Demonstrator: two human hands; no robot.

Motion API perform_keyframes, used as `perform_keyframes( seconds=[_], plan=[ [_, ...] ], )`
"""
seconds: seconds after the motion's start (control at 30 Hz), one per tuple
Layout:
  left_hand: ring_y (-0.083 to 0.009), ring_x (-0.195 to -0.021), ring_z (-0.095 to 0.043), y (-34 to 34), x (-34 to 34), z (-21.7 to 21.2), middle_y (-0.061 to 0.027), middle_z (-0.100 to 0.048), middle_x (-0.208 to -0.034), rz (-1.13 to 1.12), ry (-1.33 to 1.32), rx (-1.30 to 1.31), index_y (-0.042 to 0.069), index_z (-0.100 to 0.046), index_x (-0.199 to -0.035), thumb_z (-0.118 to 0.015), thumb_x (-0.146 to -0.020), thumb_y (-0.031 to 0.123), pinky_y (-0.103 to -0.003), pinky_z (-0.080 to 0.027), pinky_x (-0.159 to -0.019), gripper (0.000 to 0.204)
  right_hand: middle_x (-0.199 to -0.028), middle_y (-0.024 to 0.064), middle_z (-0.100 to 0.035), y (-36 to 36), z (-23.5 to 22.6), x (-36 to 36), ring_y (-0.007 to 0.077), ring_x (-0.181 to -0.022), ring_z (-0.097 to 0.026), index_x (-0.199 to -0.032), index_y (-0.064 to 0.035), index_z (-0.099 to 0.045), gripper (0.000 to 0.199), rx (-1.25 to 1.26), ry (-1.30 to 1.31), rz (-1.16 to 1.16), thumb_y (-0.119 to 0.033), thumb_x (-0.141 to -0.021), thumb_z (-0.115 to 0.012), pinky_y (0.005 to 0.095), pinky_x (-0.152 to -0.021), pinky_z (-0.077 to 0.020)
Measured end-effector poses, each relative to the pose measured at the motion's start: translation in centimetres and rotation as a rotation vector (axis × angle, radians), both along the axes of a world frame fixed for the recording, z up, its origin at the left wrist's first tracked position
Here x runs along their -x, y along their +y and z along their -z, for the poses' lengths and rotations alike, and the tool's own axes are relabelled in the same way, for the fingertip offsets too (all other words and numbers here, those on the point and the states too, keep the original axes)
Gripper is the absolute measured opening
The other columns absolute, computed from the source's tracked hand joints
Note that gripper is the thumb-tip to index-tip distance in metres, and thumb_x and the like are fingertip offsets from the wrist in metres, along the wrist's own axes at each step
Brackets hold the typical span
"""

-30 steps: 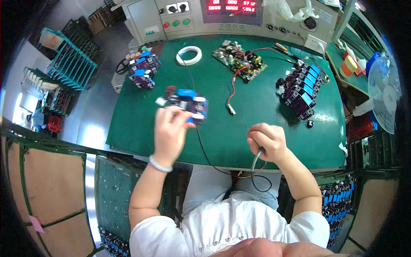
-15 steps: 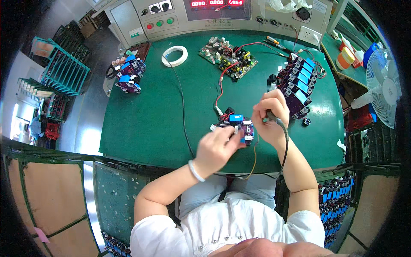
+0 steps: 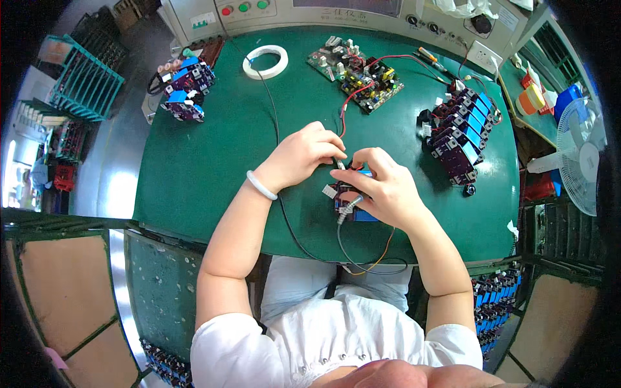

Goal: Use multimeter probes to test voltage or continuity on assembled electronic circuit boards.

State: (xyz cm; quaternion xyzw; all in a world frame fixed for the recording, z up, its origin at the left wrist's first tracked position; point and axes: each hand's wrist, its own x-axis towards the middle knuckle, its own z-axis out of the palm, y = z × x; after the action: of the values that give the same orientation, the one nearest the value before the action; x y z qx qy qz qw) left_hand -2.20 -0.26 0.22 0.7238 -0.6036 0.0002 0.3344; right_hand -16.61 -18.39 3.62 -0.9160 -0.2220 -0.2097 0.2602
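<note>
A small purple circuit board (image 3: pixel 363 215) with blue parts lies in front of me, partly hidden under my right hand (image 3: pixel 388 191). My left hand (image 3: pixel 305 155) pinches a small white connector (image 3: pixel 341 164) on the end of a red lead (image 3: pixel 343 123). The thumb and forefinger of my right hand close on the board's short wires, just beside that connector; their tips partly cover them. A grey cable plug (image 3: pixel 350 208) lies under the right palm, over the board. Whether the other fingers grip it is hidden. Its cable loops toward the table's front edge.
A larger green circuit board (image 3: pixel 362 74) lies farther back, wired to the red lead. At right stands a row of blue-topped boards (image 3: pixel 462 132); more boards (image 3: pixel 187 90) sit at left, near a white tape roll (image 3: pixel 265 62). A thin black cable (image 3: pixel 277 123) crosses the green table (image 3: pixel 194 194).
My left hand has moved from over the board up to the connector. The right hand has come left onto the board with the cable plug. The view has tilted slightly.
</note>
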Motion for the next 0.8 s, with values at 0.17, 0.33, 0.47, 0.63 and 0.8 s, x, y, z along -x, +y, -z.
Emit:
perform_keyframes(
  seconds=[0.17, 0.33, 0.47, 0.63, 0.8],
  plan=[
    [-0.0269, -0.091, -0.060, -0.2, 0.0, 0.5, -0.0050, -0.066, -0.099, -0.014, -0.069, -0.009, 0.008, -0.069, -0.092, -0.071, -0.074, 0.001, -0.038, -0.052, -0.078, 0.019, -0.099, 0.0047, -0.058, -0.3, 0.6, -0.3, 0.0232, -0.083, -0.063, -0.093, -0.0116, -0.064, 0.029, -0.021, 0.033, 0.028, -0.013, -0.069, -0.080, 0.0337, -0.067, -0.0553],
    [-0.0279, -0.092, -0.060, -0.6, 0.3, -0.2, -0.0088, -0.064, -0.095, -0.031, 0.134, 0.260, 0.005, -0.066, -0.091, -0.068, -0.077, -0.002, -0.038, -0.050, -0.080, 0.016, -0.103, 0.0094, -0.066, -1.3, 1.1, 0.1, 0.0220, -0.075, -0.064, -0.086, -0.0054, -0.055, 0.028, -0.312, 0.172, 0.053, -0.003, -0.073, -0.080, 0.0319, -0.061, -0.0530],
    [-0.0298, -0.088, -0.059, -0.7, 1.1, -0.9, -0.0093, -0.063, -0.089, 0.050, 0.315, 0.346, 0.005, -0.064, -0.090, -0.068, -0.081, 0.000, -0.040, -0.048, -0.080, 0.011, -0.091, 0.0082, -0.069, -2.1, 1.7, 0.2, 0.0148, -0.067, -0.064, -0.082, -0.0048, -0.053, 0.029, -0.347, 0.179, 0.130, 0.000, -0.074, -0.080, 0.0246, -0.058, -0.0501],
    [-0.0283, -0.093, -0.058, -0.7, 1.1, -0.3, -0.0094, -0.060, -0.094, 0.056, 0.299, 0.284, 0.004, -0.063, -0.090, -0.068, -0.082, 0.000, -0.038, -0.048, -0.083, 0.010, -0.088, 0.0118, -0.069, -2.3, 2.7, 0.1, 0.0173, -0.068, -0.065, -0.081, -0.0041, -0.053, 0.030, -0.426, 0.081, 0.133, 0.002, -0.072, -0.081, 0.0262, -0.057, -0.0511],
    [-0.0288, -0.094, -0.057, -0.9, 1.2, 0.1, -0.0097, -0.056, -0.099, 0.054, 0.251, 0.291, 0.003, -0.061, -0.087, -0.069, -0.083, 0.006, -0.039, -0.048, -0.084, 0.009, -0.088, 0.0118, -0.069, -2.1, 2.8, 0.1, 0.0173, -0.069, -0.065, -0.081, -0.0039, -0.053, 0.031, -0.388, 0.034, 0.136, 0.004, -0.071, -0.081, 0.0264, -0.057, -0.0510]
  ],
)
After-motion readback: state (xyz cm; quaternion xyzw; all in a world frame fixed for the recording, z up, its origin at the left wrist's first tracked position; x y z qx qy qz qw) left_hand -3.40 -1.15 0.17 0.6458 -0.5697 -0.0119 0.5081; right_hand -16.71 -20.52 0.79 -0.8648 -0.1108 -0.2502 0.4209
